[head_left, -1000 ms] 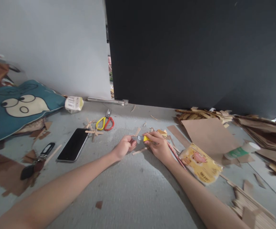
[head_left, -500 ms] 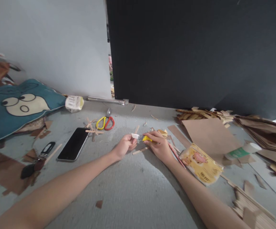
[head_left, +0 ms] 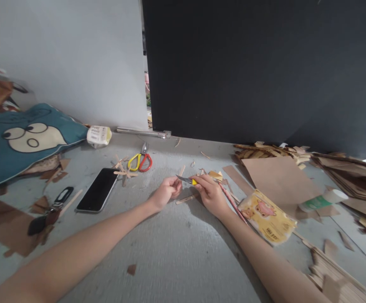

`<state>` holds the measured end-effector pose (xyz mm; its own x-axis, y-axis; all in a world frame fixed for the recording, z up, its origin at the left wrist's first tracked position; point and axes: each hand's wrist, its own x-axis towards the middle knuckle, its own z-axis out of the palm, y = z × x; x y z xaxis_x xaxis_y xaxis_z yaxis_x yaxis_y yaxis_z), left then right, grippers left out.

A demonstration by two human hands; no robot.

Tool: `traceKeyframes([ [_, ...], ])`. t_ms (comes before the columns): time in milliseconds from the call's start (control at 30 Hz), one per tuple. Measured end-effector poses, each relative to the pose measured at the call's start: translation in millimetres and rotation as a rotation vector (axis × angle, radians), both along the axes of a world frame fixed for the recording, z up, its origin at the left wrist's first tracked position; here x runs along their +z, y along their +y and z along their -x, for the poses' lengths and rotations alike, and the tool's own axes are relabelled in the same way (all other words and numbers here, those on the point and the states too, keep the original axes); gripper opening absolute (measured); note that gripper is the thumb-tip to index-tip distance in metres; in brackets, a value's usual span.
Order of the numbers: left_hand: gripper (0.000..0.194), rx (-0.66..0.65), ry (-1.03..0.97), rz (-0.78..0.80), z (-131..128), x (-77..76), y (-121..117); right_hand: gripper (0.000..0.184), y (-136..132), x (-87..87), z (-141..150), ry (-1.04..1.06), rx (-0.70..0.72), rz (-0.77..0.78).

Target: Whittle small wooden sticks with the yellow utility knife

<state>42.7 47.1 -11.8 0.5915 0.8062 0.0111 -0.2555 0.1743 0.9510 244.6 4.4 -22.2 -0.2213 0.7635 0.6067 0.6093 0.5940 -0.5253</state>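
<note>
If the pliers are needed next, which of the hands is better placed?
Probably the left hand: it is nearer the pliers, while the right hand is farther off and grips the knife. Whether the left holds anything is unclear.

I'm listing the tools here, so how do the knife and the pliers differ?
The knife is in the right hand; the pliers lie untouched on the table. The knife has a slim blade pointing toward the left hand; the pliers have a stubby head and splayed handles. The knife's visible handle is yellow; the pliers have one yellow handle and one red. Both have grey metal ends.
</note>
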Motion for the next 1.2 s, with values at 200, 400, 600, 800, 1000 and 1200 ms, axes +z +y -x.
traceKeyframes([
  [200, 0.012, -0.001, 0.013, -0.034, 0.2, 0.1, -1.3, 0.035, 1.1, -1.0, 0.8, -0.026, 0.012, -0.042],
  [400, 0.011, 0.003, 0.034, -0.047, 0.6, 0.9, -2.2, 0.034, 1.2, -0.9, 0.5, -0.027, 0.016, -0.056],
  [600, 0.011, 0.013, 0.044, -0.048, 0.8, 0.6, -2.7, 0.035, -0.6, 1.2, -0.1, -0.027, 0.018, -0.054],
  [800, 0.01, 0.016, 0.079, -0.062, 1.1, -0.4, -2.1, 0.037, -0.3, 0.3, -0.7, -0.009, 0.035, -0.029],
  [1000, 0.012, -0.005, 0.074, -0.069, 0.8, -2.4, -1.7, 0.036, 0.2, 0.3, 0.7, -0.028, 0.013, -0.003],
  [1200, 0.012, -0.024, 0.094, -0.09, 2.2, -3.9, -0.5, 0.035, 2.9, -4.1, 2.2, -0.005, 0.017, -0.035],
])
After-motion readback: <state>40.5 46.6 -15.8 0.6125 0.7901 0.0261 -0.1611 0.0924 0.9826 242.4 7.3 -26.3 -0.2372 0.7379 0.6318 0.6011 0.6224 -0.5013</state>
